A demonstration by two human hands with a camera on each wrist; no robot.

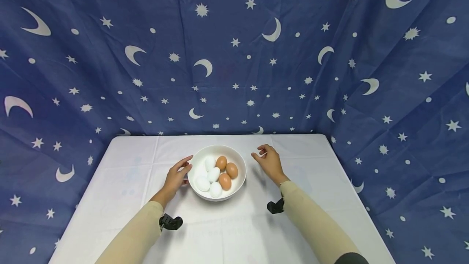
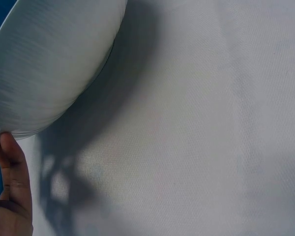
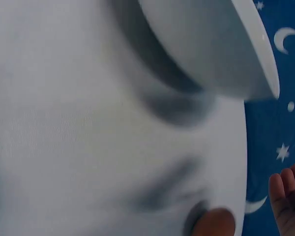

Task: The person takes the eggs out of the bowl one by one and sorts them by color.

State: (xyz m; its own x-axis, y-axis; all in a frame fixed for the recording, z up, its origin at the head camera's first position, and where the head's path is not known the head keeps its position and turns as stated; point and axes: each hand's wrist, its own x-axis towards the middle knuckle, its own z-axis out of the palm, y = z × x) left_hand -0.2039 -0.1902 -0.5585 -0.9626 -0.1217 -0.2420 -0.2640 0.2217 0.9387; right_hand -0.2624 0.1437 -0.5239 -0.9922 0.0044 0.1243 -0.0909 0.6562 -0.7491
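Note:
A white bowl (image 1: 239, 188) sits on the table, with several white eggs (image 1: 213, 175) and three brown eggs (image 1: 225, 181) inside. My left hand (image 1: 174, 179) is at the bowl's left side, its fingertips right at the rim and outer wall. In the left wrist view, a fairly straight digit (image 2: 18, 172) meets the underside edge of the bowl (image 2: 54, 64). To the right of the bowl, my right hand (image 1: 270, 163) hovers apart from it with fingers loosely bent and nothing in them. The right wrist view shows its fingers (image 3: 285, 189) beyond the bowl's wall (image 3: 211, 49).
White cloth covers the table (image 1: 293, 150). A blue curtain (image 1: 234, 72) with moons and stars hangs behind the table and along both sides. Black wrist cameras are strapped over both beige sleeves (image 1: 311, 215).

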